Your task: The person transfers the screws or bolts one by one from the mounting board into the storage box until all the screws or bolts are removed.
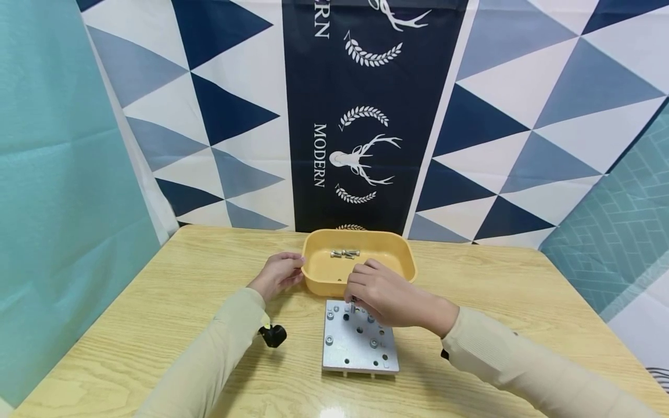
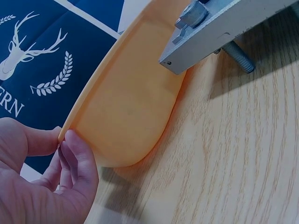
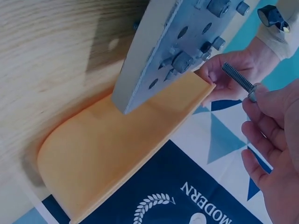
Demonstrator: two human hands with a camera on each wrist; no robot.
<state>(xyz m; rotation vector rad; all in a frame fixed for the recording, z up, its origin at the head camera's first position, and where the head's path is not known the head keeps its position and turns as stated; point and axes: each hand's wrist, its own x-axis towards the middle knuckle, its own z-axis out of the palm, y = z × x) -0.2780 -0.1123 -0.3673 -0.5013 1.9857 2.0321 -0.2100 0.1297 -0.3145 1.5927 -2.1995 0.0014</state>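
Observation:
My left hand (image 1: 281,274) pinches the left rim of a yellow plastic basin (image 1: 320,287) between thumb and fingers, seen closely in the left wrist view. Several metal bolts (image 1: 345,253) lie inside the basin. In front of it stands a silver metal plate (image 1: 351,349) with drilled holes and several socket-head bolts (image 3: 182,62) seated in it. Over the plate's far edge, my right hand (image 1: 384,295) pinches a threaded bolt (image 3: 238,77) by its head. In the right wrist view that bolt's shank stands clear of the plate.
The wooden table (image 1: 219,255) carries everything. Bolt shanks (image 2: 239,57) stick out beneath the plate, which sits raised off the tabletop. A patterned cloth (image 1: 240,133) hangs behind the table. Black wrist camera (image 1: 273,335) hardware is on the left sleeve.

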